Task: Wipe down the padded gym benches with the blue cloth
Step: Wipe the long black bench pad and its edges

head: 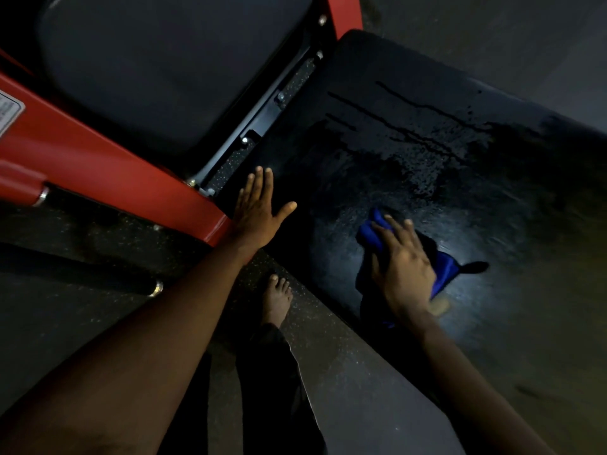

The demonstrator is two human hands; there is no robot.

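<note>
R hand (402,264) atop blue cloth (374,232) on wet pad (427,103) (L hand (258,211) flat)

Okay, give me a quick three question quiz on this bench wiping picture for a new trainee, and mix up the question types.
1. True or false: the right hand presses the blue cloth onto the bench pad.
2. Multiple choice: the left hand is A) gripping the cloth, B) resting flat with straight fingers on the pad's edge, C) holding a spray bottle.
3. Fill the gap: the metal frame beside the pad is painted ___.

Key: 1 true; 2 B; 3 red.
</note>
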